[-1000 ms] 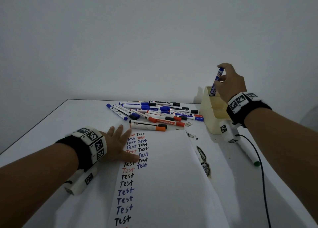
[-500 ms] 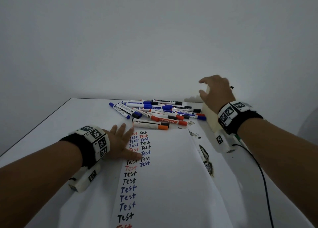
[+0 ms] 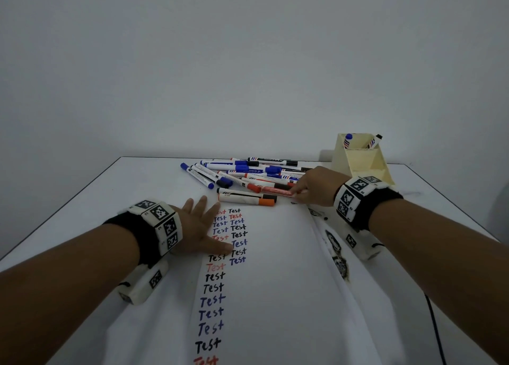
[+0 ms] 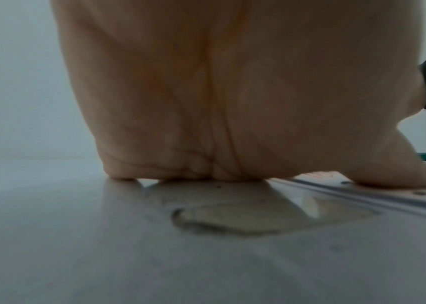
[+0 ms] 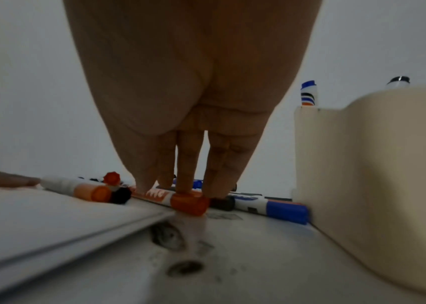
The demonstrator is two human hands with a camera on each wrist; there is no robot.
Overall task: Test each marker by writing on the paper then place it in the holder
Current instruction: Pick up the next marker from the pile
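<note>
Right hand (image 3: pixel 316 187) coming down from holder (image 3: pixel 363 158) to marker pile, fingertips (image 5: pixel 188 185) now touching red-capped marker (image 5: pixel 180 200); blue-capped marker (image 3: pixel 347 141) left standing in holder.

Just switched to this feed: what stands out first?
A scattered pile of whiteboard markers lies at the table's far side, the right hand touching a red-capped marker there. The left hand lies flat on white paper covered in "Test" words. A cream plastic holder stands far right.

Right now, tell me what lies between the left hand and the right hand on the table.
In the head view, between the left hand and right hand lie the paper's top edge and an orange-capped marker.
</note>
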